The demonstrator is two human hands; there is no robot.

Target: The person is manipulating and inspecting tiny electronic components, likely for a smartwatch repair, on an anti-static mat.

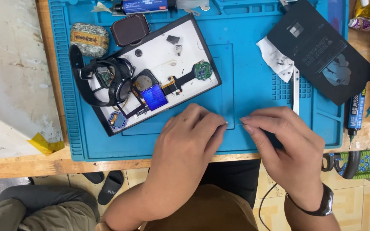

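My left hand and my right hand meet over the front of a blue work mat. Between their pinched fingertips runs a thin metal needle or wire; both hands grip it, one at each end. Left of the hands lies a white tray with a black rim. It holds a taken-apart black smartwatch with its strap, a blue square screen part on a flex cable, and a small round green circuit board.
A black flat pouch and a smudged white wipe lie at the mat's right. A dark glue tube sits at the right edge. A grey wrapped lump and a dark watch screen rest at the back left.
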